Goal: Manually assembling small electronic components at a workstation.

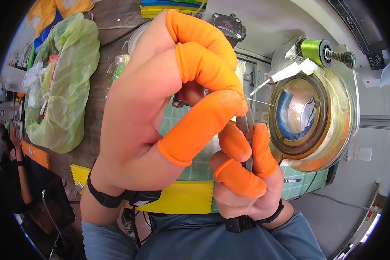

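My left hand (149, 95), with orange finger covers, is raised in the middle. Its thumb and fingers are pressed together at the tips; what they pinch is hidden. A fine pale thread (261, 102) runs from beside those fingertips rightward to a round ring-shaped machine head (275, 130). Below, my right hand (251, 184), also in orange finger covers, is closed around slim grey metal tweezers (248, 125). The tweezers point upward, and their tips reach the left fingertips, where they are partly covered. A white pointed guide (264, 82) juts out just right of the left fingertips.
A green thread spool (312, 50) sits above the machine head. Yellow-green plastic bag (80, 86) lies on the brown table at left. A green cutting mat (305, 186) and yellow strip (182, 197) lie beneath my hands. A black motor (227, 27) stands behind. Another person's arm shows far left.
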Demonstrator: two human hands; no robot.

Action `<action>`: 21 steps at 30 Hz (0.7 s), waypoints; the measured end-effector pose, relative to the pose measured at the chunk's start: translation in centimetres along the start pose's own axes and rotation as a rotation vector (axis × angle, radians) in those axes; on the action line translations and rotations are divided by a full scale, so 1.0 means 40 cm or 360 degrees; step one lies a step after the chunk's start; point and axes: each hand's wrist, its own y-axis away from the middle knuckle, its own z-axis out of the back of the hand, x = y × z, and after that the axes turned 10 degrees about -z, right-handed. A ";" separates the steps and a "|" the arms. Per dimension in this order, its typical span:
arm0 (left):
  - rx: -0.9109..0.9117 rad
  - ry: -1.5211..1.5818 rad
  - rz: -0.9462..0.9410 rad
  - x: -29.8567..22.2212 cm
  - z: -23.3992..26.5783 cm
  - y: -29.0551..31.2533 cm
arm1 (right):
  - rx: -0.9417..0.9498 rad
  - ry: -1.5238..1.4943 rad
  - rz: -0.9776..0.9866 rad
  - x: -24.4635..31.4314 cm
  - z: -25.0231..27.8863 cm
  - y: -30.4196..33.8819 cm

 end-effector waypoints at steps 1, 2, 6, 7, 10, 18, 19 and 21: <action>0.0002 0.0006 -0.0002 -0.008 0.001 -0.006 | -0.0002 0.0001 0.0006 0.001 0.000 -0.001; 0.0053 0.0012 0.0096 -0.027 0.003 -0.017 | 0.0027 -0.0020 0.0017 0.002 0.001 -0.003; -0.0118 0.0485 0.0295 -0.016 0.022 -0.009 | 0.0085 -0.0013 0.0042 -0.003 0.015 0.017; -0.0122 0.0479 0.0295 -0.018 0.020 -0.013 | 0.0087 -0.0012 0.0036 -0.017 0.019 0.034; -0.0104 0.0533 0.0261 -0.039 0.012 -0.021 | 0.0055 0.0135 -0.0288 -0.065 0.025 0.111; 0.0022 0.0424 0.0279 -0.021 0.090 -0.059 | -0.0855 0.1568 0.0006 -0.117 0.016 0.298; 0.0135 0.0327 0.0280 -0.030 0.170 -0.067 | -0.0835 0.1569 -0.0002 -0.117 0.020 0.322; -0.0267 0.0210 0.0172 -0.094 0.300 -0.027 | -0.1032 0.1849 0.0255 -0.112 0.027 0.352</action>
